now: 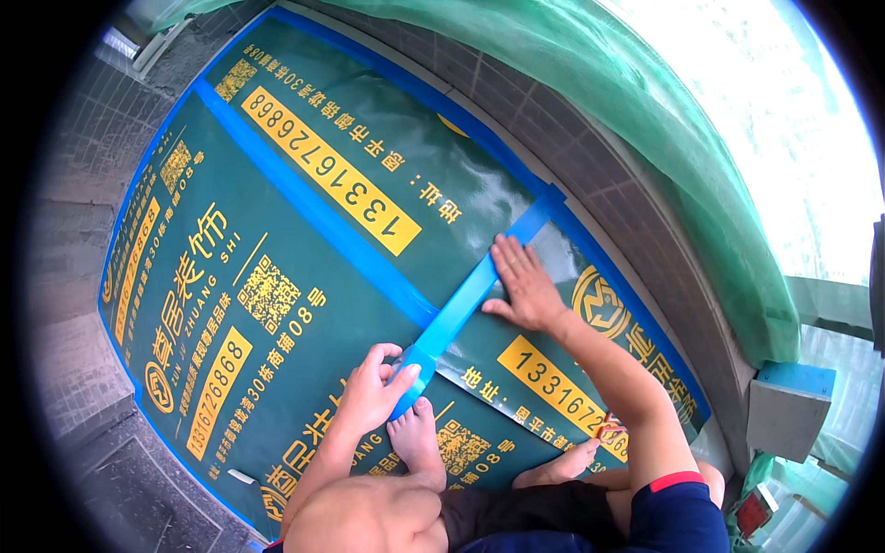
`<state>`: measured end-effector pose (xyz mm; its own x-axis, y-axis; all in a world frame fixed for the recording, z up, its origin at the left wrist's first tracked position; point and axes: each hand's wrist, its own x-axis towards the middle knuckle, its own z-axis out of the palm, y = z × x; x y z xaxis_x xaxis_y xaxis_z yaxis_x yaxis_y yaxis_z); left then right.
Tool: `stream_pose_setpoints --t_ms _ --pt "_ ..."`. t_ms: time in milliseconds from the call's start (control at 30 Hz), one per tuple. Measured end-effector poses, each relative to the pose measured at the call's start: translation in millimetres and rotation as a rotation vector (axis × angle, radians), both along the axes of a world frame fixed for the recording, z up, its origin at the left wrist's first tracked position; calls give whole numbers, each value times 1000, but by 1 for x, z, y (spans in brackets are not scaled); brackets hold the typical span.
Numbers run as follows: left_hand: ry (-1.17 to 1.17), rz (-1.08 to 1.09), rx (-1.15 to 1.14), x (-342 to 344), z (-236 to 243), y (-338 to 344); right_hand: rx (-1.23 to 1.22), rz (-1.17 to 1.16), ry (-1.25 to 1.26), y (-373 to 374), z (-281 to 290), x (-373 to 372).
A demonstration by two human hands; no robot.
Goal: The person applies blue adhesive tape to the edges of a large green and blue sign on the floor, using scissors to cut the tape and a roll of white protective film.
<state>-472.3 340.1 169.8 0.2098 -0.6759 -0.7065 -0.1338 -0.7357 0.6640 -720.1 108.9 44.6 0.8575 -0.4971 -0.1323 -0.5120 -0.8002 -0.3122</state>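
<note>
My left hand (367,394) is closed around a roll of blue tape (418,365), just above my bare left foot. From the roll a strip of blue tape (472,291) runs up and to the right across a seam in the dark green floor covering (364,318), reaching the blue-taped border. My right hand (527,284) lies flat with its fingers stretched out, pressing at the strip's edge partway along. Between the right hand and the roll, the strip looks drawn straight; whether it touches the sheet there I cannot tell.
Another blue tape strip (304,192) crosses the printed covering and meets the held one. By my right foot (562,463) lies a small orange-red object (610,430). Green netting (710,184) hangs along the right, near a grey box (790,412). Grey tiled walls stand around.
</note>
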Motion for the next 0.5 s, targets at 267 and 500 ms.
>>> stream_pose_setpoints --t_ms 267,500 --pt "57 34 -74 -2 -27 -1 190 197 -82 107 8 33" --pt "197 -3 -94 12 -27 16 199 177 -131 116 8 35"
